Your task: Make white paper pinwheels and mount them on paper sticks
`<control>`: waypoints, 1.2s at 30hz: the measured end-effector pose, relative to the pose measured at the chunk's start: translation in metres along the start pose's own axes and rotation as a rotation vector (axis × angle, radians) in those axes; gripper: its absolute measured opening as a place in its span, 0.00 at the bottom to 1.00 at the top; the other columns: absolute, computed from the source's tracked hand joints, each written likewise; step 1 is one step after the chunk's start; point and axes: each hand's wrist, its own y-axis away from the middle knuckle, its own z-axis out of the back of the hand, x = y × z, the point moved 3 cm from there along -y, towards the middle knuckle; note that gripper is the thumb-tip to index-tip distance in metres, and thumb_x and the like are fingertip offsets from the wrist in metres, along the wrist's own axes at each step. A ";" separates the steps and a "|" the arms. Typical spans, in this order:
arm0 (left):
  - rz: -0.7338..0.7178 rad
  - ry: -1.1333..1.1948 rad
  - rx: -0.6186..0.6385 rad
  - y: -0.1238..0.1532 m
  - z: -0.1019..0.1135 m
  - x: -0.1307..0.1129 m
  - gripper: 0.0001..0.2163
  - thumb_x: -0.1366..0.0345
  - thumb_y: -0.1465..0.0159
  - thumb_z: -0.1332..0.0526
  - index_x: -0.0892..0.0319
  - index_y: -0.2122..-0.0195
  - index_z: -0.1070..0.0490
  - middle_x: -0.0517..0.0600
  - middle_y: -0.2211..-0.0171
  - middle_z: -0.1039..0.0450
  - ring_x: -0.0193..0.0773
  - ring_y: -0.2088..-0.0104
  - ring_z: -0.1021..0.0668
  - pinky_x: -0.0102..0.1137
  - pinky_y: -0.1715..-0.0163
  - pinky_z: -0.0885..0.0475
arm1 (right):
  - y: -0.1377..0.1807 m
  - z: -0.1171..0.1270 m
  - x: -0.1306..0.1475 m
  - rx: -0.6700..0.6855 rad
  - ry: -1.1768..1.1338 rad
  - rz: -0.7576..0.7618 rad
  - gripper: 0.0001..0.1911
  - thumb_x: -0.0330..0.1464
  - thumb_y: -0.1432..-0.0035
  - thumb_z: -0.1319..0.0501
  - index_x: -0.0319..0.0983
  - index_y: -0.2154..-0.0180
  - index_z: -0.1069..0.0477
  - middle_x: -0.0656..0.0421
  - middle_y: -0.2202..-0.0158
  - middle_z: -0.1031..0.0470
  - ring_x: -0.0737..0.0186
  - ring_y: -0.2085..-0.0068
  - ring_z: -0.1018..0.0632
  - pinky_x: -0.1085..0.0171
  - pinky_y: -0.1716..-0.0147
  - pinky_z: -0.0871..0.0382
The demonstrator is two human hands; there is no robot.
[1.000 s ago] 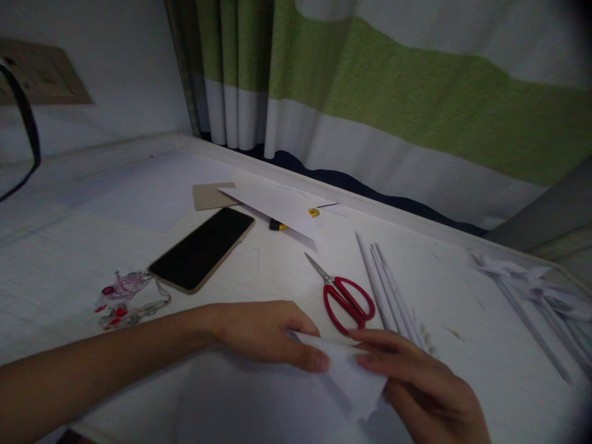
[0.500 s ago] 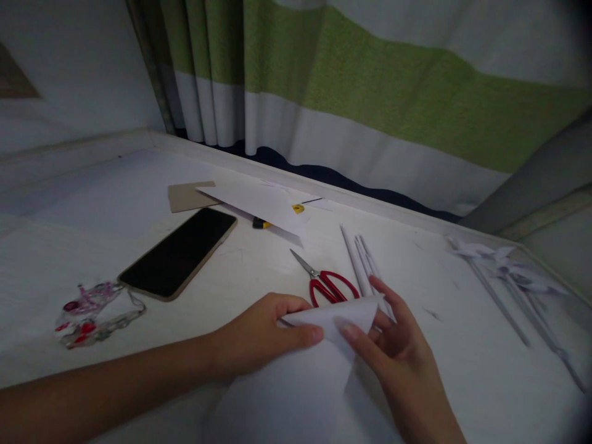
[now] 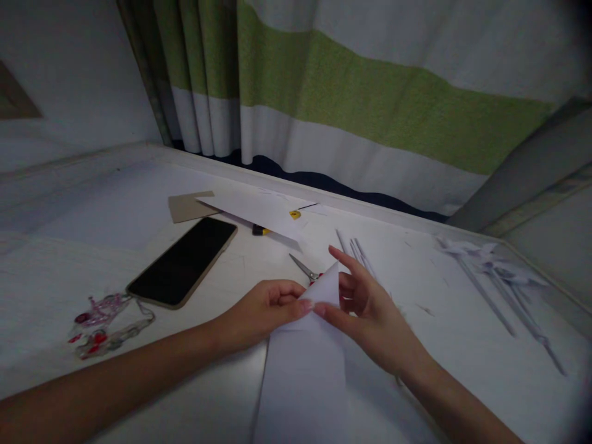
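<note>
A white paper sheet [image 3: 305, 370] lies on the white table [image 3: 83, 265] in front of me, its far corner folded up into a point. My left hand [image 3: 263, 308] pinches the fold's edge with thumb and fingers. My right hand [image 3: 365, 308] holds the raised corner from the other side, thumb in front and fingers behind it. Just beyond the hands, red-handled scissors [image 3: 303, 268] are mostly hidden; only the blades show. A few rolled white paper sticks [image 3: 356, 250] lie behind my right hand.
A black phone [image 3: 185, 259] lies left of centre, with a pink trinket [image 3: 102, 317] nearer the left edge. A brown card [image 3: 187, 206], a long white paper [image 3: 254, 213] and a yellow-black item [image 3: 261, 230] sit further back. Paper pinwheels [image 3: 490, 265] lie at right. A striped curtain [image 3: 370, 105] hangs behind.
The paper's corner has been lifted off the table and folded upward. Both hands moved away from me with it, now covering the scissors' handles. The view shifted slightly.
</note>
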 end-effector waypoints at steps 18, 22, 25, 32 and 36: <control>-0.125 -0.088 -0.058 0.004 0.002 -0.004 0.08 0.62 0.43 0.42 0.63 0.74 0.31 0.41 0.82 0.35 0.24 0.82 0.35 0.20 0.83 0.44 | -0.011 -0.007 0.004 -0.060 -0.070 -0.053 0.06 0.32 0.57 0.35 0.37 0.75 0.30 0.64 0.80 0.29 0.75 0.84 0.33 0.76 0.88 0.42; -0.093 -0.067 -0.058 0.005 0.000 -0.004 0.08 0.62 0.44 0.42 0.62 0.72 0.30 0.43 0.80 0.31 0.25 0.81 0.33 0.20 0.81 0.42 | -0.010 -0.007 0.006 -0.061 -0.083 -0.049 0.07 0.34 0.55 0.36 0.36 0.74 0.29 0.65 0.83 0.32 0.76 0.85 0.36 0.75 0.88 0.43; -0.088 -0.065 -0.067 0.005 -0.002 -0.003 0.08 0.62 0.44 0.41 0.63 0.73 0.30 0.42 0.82 0.33 0.25 0.82 0.33 0.20 0.83 0.43 | -0.008 -0.006 0.007 -0.088 -0.091 -0.048 0.08 0.35 0.55 0.37 0.36 0.75 0.29 0.67 0.85 0.34 0.76 0.86 0.37 0.75 0.88 0.45; -0.080 -0.051 -0.063 0.009 -0.005 0.000 0.09 0.61 0.45 0.41 0.62 0.74 0.32 0.41 0.82 0.34 0.24 0.83 0.34 0.19 0.84 0.44 | -0.007 -0.007 0.008 -0.149 -0.095 -0.019 0.09 0.36 0.53 0.38 0.36 0.76 0.29 0.68 0.87 0.37 0.76 0.86 0.38 0.74 0.88 0.45; -0.074 -0.054 -0.055 0.009 -0.005 0.000 0.08 0.62 0.45 0.40 0.62 0.74 0.33 0.42 0.81 0.32 0.24 0.82 0.33 0.19 0.83 0.42 | -0.007 -0.007 0.009 -0.159 -0.080 0.000 0.08 0.35 0.53 0.38 0.37 0.76 0.29 0.67 0.87 0.36 0.75 0.85 0.37 0.74 0.87 0.44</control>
